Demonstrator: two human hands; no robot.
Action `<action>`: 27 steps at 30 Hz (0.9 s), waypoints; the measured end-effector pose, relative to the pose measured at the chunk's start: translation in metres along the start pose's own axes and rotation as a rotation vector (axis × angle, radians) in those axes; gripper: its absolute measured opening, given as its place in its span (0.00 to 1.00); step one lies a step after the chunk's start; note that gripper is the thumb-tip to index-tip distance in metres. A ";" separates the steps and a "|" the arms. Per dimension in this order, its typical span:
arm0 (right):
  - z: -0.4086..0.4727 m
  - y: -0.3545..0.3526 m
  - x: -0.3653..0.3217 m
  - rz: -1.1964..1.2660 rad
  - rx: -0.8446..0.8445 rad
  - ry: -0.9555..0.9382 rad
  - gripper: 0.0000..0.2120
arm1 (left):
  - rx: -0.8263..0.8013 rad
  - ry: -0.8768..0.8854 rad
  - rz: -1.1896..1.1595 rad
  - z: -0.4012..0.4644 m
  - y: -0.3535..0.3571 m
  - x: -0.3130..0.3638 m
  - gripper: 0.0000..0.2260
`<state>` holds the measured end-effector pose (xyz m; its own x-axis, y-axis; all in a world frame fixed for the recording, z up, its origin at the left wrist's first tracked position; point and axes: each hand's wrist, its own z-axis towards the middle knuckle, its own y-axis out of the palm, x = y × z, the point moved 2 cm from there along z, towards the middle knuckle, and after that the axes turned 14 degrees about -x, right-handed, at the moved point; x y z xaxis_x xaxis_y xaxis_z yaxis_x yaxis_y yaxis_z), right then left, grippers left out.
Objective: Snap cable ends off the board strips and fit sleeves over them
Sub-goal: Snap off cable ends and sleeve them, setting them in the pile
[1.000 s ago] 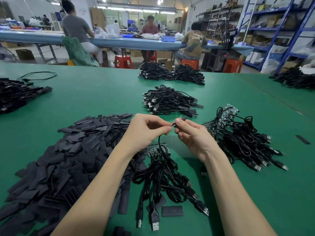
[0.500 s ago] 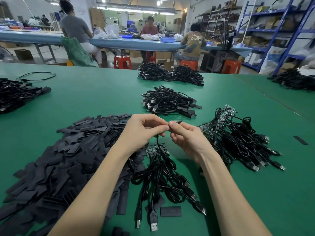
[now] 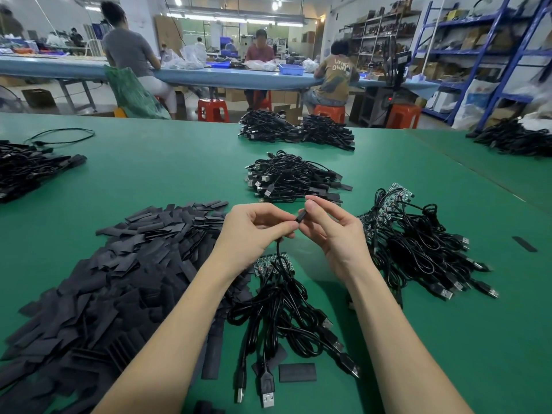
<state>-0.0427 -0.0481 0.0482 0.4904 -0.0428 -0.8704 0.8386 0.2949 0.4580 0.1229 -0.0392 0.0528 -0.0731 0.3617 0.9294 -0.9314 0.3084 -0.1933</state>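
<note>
My left hand [image 3: 254, 231] pinches the end of a black cable [image 3: 279, 252] that hangs down to a small green board strip [image 3: 270, 262] and a bundle of USB cables [image 3: 286, 312] on the mat. My right hand [image 3: 331, 231] pinches a small black sleeve [image 3: 301, 217] between thumb and forefinger, right at the left fingertips. Both hands are raised a little above the table. A big heap of flat black sleeves [image 3: 119, 279] lies to the left.
A cable bundle on green board strips [image 3: 418, 243] lies to the right, and a sleeved-cable pile [image 3: 292, 177] sits ahead. More cable piles [image 3: 298, 131] lie farther back and at both table edges. Loose sleeves [image 3: 297, 372] lie near me. People sit at a blue bench behind.
The hands have risen slightly and the right hand's fingers have tipped the sleeve more upright against the cable end. The cable bundles have not moved.
</note>
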 end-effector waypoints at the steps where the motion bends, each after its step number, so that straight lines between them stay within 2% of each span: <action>1: 0.000 0.000 0.001 0.005 0.005 0.002 0.10 | 0.000 0.003 0.004 0.000 0.000 0.000 0.04; 8: 0.000 0.000 0.006 0.009 0.021 0.005 0.10 | 0.014 0.017 0.030 0.000 -0.001 -0.004 0.04; 13: 0.003 -0.001 0.013 -0.045 0.099 -0.022 0.07 | 0.018 -0.047 0.030 0.002 0.000 -0.009 0.04; 17: 0.005 -0.005 0.014 -0.024 0.232 -0.055 0.05 | -0.017 -0.204 0.108 0.006 0.006 -0.016 0.10; 20: 0.005 -0.015 0.009 0.078 0.390 -0.091 0.04 | -0.132 -0.309 0.195 0.005 0.010 -0.020 0.14; 22: 0.004 -0.019 0.007 0.125 0.456 -0.127 0.03 | -0.186 -0.333 0.227 0.003 0.015 -0.021 0.11; 24: 0.005 -0.019 0.005 0.151 0.477 -0.159 0.04 | -0.164 -0.330 0.239 0.002 0.019 -0.019 0.07; 27: 0.007 -0.019 0.002 0.192 0.482 -0.208 0.04 | -0.140 -0.349 0.269 0.003 0.023 -0.017 0.08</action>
<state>-0.0561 -0.0607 0.0388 0.6403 -0.2331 -0.7319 0.7192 -0.1524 0.6778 0.1022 -0.0410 0.0330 -0.4438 0.1351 0.8859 -0.8073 0.3688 -0.4607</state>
